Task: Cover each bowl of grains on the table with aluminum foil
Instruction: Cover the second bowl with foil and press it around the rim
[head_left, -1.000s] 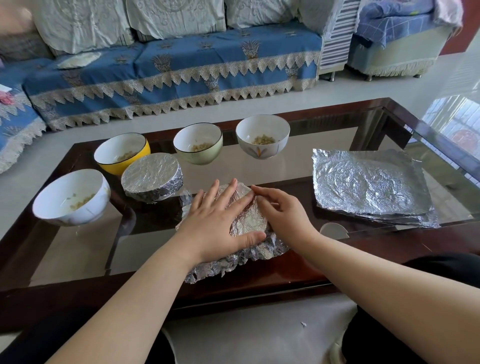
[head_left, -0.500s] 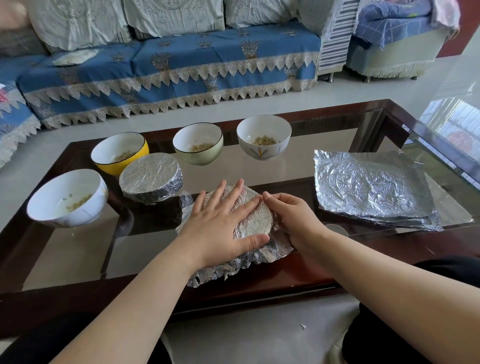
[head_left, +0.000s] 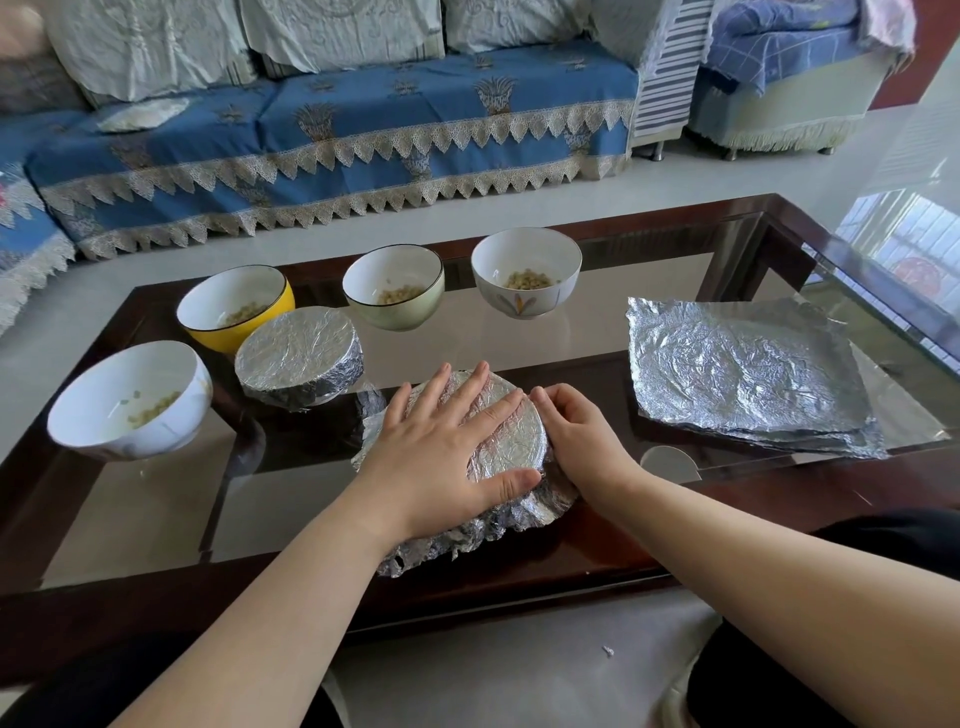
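A bowl draped in a foil sheet (head_left: 511, 441) stands near the table's front edge. My left hand (head_left: 441, 452) lies flat on top of it, fingers spread, pressing the foil down. My right hand (head_left: 576, 436) curls round the bowl's right rim and presses the foil against its side. Loose foil flares out along the front and left. A second bowl, wrapped tight in foil (head_left: 298, 356), stands behind to the left. Several open bowls hold grains: a white one (head_left: 130, 400), a yellow one (head_left: 234, 306), a pale green one (head_left: 395, 286) and a flower-patterned white one (head_left: 527, 270).
A stack of crumpled foil sheets (head_left: 743, 374) lies at the right on the glass-topped table (head_left: 779, 270) with its dark wooden frame. A blue-covered sofa (head_left: 337, 130) runs behind the table, across a strip of pale floor. My knees are under the near edge.
My right hand has slid from the foil's top down to the bowl's right rim, folding foil over it. My left hand stays flat on top.
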